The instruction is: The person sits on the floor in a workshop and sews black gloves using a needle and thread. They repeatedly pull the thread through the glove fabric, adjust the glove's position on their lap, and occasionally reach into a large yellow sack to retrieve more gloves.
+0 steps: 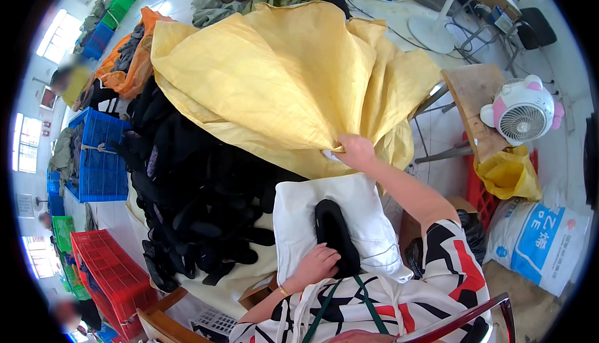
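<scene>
My right hand (357, 152) is closed on a gathered fold of a large yellow sheet (262, 75), which fans out away from me. A small white bit shows beside those fingers; I cannot make out what it is. On my lap a white cloth (299, 209) is spread, and a black slipper-like piece (334, 227) with a long opening lies on it. My left hand (317, 264) has its fingers closed over the near left edge of that piece, thumb hidden. Left of the cloth spreads a big heap of similar black pieces (193, 187), partly under the sheet.
Blue crates (103, 162) and a red crate (112, 274) stand at the left, near an orange sack (134, 56). At the right a white-and-pink fan (523, 115) sits by a wooden board (474, 93), above a printed white sack (536, 237). Other people are at the far left.
</scene>
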A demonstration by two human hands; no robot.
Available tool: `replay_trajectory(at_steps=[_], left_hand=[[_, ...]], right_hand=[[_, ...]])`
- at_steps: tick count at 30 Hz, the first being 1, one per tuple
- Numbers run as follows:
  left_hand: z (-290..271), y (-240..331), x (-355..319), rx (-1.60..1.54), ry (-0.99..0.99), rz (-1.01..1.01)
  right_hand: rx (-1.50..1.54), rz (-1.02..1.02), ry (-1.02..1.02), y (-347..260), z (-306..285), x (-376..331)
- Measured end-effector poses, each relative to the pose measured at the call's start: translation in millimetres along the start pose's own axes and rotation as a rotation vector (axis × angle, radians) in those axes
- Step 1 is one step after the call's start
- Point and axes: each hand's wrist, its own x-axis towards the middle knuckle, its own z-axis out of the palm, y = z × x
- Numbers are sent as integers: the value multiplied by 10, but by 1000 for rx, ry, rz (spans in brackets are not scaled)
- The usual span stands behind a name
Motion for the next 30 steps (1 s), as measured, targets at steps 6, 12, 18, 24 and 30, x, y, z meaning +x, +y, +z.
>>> replay_trajectory(at_steps=[6, 12, 18, 24, 30], left_hand=[[-513, -52, 280, -100, -36, 48], [-1139, -673, 697, -122, 142, -96], [-1597, -1558, 1251, -131, 193, -308], [-2055, -2476, 2072, 234, -290, -98], [-3600, -3036, 3876, 659, -95, -50]], right_hand=[[-73, -59, -207, -47, -289, 241], [-110, -593, 351, -234, -521, 145], [590, -285, -510, -98, -81, 4], [292, -377, -645, 518, 56, 830], [-34, -125, -26, 989, -1809, 3730]])
